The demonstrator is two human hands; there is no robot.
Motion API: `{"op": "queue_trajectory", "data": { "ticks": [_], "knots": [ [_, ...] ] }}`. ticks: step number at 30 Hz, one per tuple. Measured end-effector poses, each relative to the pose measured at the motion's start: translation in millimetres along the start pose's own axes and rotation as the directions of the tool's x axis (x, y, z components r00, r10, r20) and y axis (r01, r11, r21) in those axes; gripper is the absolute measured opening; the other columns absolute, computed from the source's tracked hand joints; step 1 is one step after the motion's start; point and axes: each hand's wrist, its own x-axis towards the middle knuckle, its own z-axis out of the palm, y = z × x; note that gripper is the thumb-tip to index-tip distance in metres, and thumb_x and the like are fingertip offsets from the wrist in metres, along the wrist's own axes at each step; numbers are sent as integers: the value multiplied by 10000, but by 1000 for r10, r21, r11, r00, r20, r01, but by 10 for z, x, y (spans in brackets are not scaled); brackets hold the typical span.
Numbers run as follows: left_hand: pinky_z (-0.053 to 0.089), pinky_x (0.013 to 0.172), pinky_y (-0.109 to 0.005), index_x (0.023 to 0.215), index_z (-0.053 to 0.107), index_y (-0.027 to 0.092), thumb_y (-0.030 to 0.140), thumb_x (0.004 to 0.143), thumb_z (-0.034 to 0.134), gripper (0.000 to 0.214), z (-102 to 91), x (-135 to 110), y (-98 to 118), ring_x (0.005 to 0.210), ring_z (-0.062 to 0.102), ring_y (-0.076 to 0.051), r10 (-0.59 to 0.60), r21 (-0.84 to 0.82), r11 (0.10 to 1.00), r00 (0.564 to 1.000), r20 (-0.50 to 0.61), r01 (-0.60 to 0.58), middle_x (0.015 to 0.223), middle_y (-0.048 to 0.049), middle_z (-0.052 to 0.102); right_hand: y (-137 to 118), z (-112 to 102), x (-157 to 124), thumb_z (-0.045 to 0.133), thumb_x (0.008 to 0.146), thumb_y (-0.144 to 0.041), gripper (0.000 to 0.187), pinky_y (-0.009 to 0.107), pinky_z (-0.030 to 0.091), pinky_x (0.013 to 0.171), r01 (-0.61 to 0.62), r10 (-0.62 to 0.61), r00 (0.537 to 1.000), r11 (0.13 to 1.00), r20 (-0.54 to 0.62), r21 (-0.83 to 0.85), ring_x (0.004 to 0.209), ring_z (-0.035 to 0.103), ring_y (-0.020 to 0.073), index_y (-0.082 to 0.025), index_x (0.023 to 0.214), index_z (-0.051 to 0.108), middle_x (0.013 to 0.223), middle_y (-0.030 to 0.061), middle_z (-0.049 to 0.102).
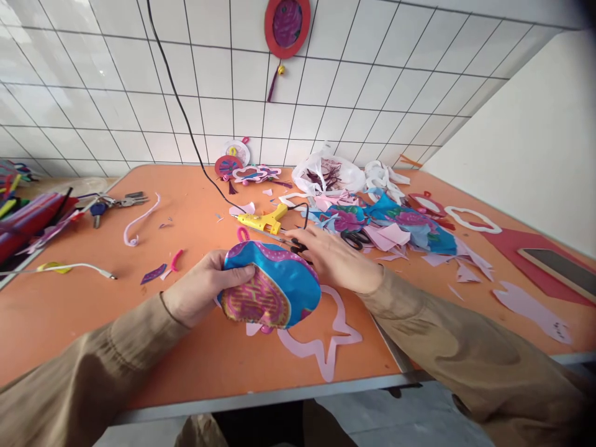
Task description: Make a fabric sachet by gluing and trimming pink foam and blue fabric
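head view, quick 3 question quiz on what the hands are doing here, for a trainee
1. True or false: the left hand holds the blue and pink fabric piece.
2. Which is the right hand nearest to? A) keys B) yellow glue gun C) red frame on the wall
3. Fill in: the pink paper outline lies on the ___ table.
Key: 1 true; 2 B; 3 orange.

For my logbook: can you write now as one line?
left hand: holds blue cloth piece | right hand: open, beside glue gun
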Motion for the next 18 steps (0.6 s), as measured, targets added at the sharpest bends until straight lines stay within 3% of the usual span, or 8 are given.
{"op": "queue_trajectory", "data": {
  "ticks": [3,7,11,14,18],
  "knots": [
    [543,658,-297,696,760,159,333,636,813,191,-27,7,-15,652,700,-206,10,24,1000,1000,-11,-10,733,-78,760,65,-23,66,455,835,-80,508,382,482,876,-56,66,998,958,-25,282,1075,609,236,-234,1314,528,1188,98,628],
    [535,644,-306,677,749,146,351,652,796,212,-57,20,-17,641,698,-220,24,81,996,999,-25,-22,714,-95,753,154,-50,144,508,803,-179,449,363,524,780,-85,93,995,763,21,641,933,639,205,-201,1249,557,1021,85,655],
    [518,596,-291,658,750,143,357,658,788,218,-80,45,-20,596,680,-207,53,128,990,998,-21,-50,687,-95,747,144,-104,90,697,684,-292,531,339,526,765,-44,51,999,613,17,789,919,617,204,-245,1192,550,1015,64,625],
    [520,602,-282,671,759,152,361,654,791,212,-107,75,-46,604,678,-197,64,148,987,998,-12,-61,697,-84,751,73,-174,18,742,658,-396,487,353,509,807,-15,28,1000,610,-2,792,930,595,221,-264,1100,585,1023,60,615],
    [532,616,-274,683,762,159,372,651,798,219,-137,107,-84,610,682,-188,59,142,988,998,-9,-57,696,-69,752,58,-243,-3,732,688,-496,411,349,483,767,103,-110,993,706,-35,701,805,571,201,-242,999,645,905,50,610]
  ]
}}
